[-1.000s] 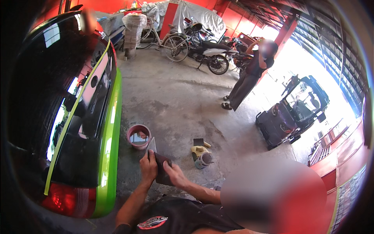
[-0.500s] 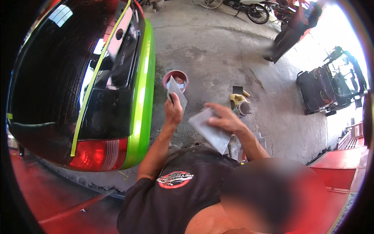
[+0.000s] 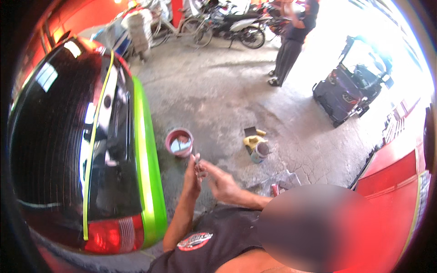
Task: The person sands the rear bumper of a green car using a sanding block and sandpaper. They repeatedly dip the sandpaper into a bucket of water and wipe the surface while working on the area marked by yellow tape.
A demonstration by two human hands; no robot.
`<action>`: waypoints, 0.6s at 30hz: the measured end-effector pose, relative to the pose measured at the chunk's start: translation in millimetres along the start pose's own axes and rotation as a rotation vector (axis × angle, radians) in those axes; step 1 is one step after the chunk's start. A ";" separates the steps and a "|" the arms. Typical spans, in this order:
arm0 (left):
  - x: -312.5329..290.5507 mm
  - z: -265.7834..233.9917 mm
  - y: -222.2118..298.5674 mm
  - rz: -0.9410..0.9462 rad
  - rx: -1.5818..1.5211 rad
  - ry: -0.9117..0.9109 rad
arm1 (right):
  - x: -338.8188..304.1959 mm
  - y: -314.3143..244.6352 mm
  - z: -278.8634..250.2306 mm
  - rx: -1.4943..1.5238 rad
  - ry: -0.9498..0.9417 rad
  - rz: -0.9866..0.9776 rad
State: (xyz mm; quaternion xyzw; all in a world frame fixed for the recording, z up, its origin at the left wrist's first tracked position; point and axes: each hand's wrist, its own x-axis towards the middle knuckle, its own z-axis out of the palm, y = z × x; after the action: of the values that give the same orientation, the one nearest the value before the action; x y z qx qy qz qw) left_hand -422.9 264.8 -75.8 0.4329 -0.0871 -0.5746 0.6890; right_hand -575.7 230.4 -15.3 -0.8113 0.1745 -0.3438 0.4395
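Note:
My left hand point(image 3: 192, 178) is raised in front of my chest, fingers closed round a thin grey sheet point(image 3: 197, 164) that shows almost edge-on. My right hand point(image 3: 222, 183) meets it from the right, its fingers bent in and touching the left fingertips. What the right fingers hold is hidden and slightly blurred. Just beyond both hands, a reddish bucket point(image 3: 169, 144) with liquid in it stands on the floor.
To the left is a dark car rear with green bodywork point(image 3: 150, 191) and yellow tape point(image 3: 93, 141). Ahead right are a yellow cloth point(image 3: 249, 142), a can point(image 3: 260, 154) and a dark pad point(image 3: 250, 131). A person point(image 3: 291, 45) stands farther off, near motorcycles point(image 3: 236, 29) and a dark vehicle point(image 3: 348, 88).
My hands were apart, with a grey sheet in the left and a broad pale sheet under the right; now they are together. The view has tilted up and shifted right.

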 end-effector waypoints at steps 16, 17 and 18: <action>24.4 -15.8 -18.7 -0.111 -0.411 -0.643 | -18.7 30.3 23.4 -0.074 -0.083 -0.173; 15.3 -1.1 -16.4 -0.049 -0.364 -0.514 | -15.0 30.9 33.2 -0.097 0.072 -0.054; 4.6 14.5 -14.6 0.016 -0.322 -0.389 | -12.2 32.1 37.4 -0.126 0.160 -0.030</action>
State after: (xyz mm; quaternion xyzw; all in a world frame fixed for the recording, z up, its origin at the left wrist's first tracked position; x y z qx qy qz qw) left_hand -440.8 254.2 -78.8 0.1984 -0.1287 -0.6482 0.7238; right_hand -557.1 242.0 -61.1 -0.8099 0.2183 -0.4021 0.3671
